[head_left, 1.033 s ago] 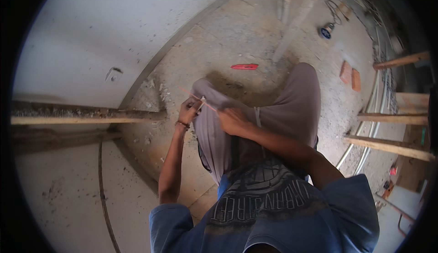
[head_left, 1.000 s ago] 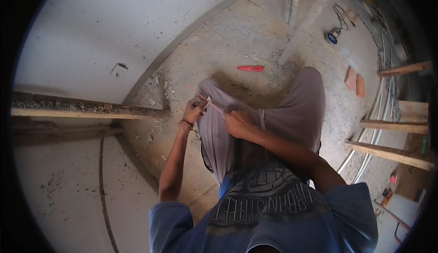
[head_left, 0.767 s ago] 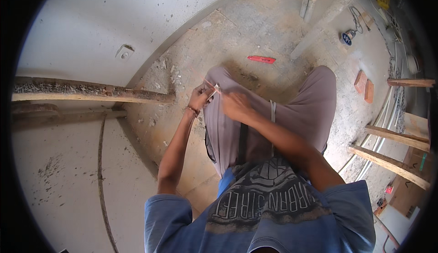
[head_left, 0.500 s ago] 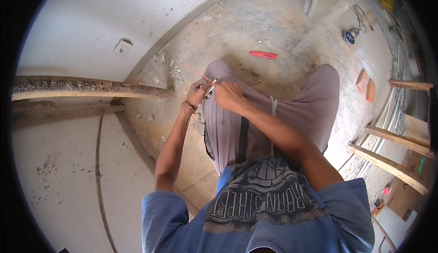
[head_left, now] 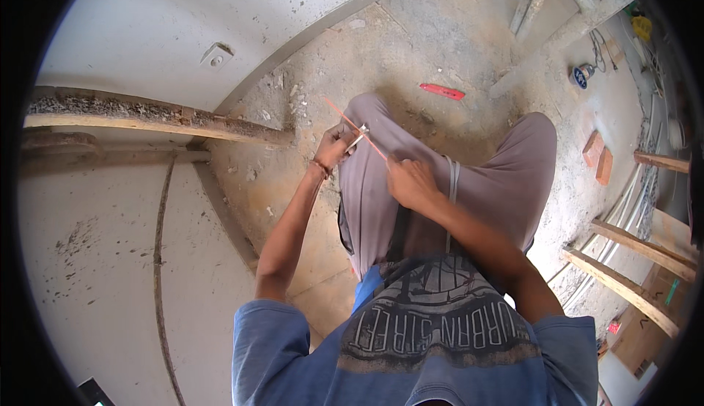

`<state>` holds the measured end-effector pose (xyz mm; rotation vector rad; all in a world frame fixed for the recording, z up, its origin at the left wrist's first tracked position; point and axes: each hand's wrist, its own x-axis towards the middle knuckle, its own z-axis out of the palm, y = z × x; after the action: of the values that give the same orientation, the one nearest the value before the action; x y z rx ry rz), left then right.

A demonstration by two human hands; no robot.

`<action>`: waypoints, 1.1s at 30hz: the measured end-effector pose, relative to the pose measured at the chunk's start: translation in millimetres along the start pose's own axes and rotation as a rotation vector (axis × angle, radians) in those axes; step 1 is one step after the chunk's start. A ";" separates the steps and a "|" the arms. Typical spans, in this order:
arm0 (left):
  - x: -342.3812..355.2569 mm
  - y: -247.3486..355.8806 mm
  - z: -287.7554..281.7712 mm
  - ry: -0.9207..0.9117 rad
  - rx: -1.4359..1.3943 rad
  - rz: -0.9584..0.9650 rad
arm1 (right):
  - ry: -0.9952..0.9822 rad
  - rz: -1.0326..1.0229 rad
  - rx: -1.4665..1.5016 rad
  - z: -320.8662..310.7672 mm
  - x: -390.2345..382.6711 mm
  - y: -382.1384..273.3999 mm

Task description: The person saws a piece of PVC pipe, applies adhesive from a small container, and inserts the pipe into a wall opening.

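Note:
Above my left knee, my left hand (head_left: 336,146) is closed with a small white stick-like piece (head_left: 358,139) at its fingertips. A thin orange-red strand (head_left: 375,147) crosses that piece and runs straight on to my right hand (head_left: 412,182). Whether it is wire or string I cannot tell. My right hand pinches the strand's lower end over my thigh; its other end sticks out past my left fingers. How the strand and the white piece are joined is too small to make out.
A red cutter-like tool (head_left: 442,91) lies on the dusty floor ahead. Bricks (head_left: 593,149) and wooden bars (head_left: 623,286) are at the right. At the left, a rough timber beam (head_left: 158,118) juts out below a wall socket (head_left: 217,56). A pale metal frame (head_left: 539,47) stands at the far right.
My right hand has drawn away from my left, back and to the right. The orange-red strand now stretches between them. My left hand stays at the white piece.

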<state>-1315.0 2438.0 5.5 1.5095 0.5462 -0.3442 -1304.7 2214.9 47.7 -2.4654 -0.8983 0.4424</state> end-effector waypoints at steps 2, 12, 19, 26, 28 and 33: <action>0.6 -5.7 8.5 0.051 0.003 0.052 | -0.038 -0.018 0.029 8.7 25.9 0.2; 0.8 23.6 14.0 0.132 0.728 0.537 | 0.012 0.045 -0.013 -11.9 47.7 -7.6; 24.3 40.7 44.7 0.252 1.352 0.383 | 0.065 0.085 -0.035 -16.3 52.3 13.1; 43.4 25.4 60.1 0.290 1.368 0.363 | 0.039 0.152 0.079 -3.8 61.9 25.7; 39.9 22.9 55.0 0.295 1.378 0.354 | 0.049 0.140 0.056 0.9 47.4 26.0; 39.3 24.2 57.6 0.316 1.349 0.338 | 0.083 0.061 0.082 0.6 42.6 31.5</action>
<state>-1262.0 2386.7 3.3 2.9489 0.2488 -0.1892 -1257.6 2222.4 24.6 -2.4221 -0.7589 0.3872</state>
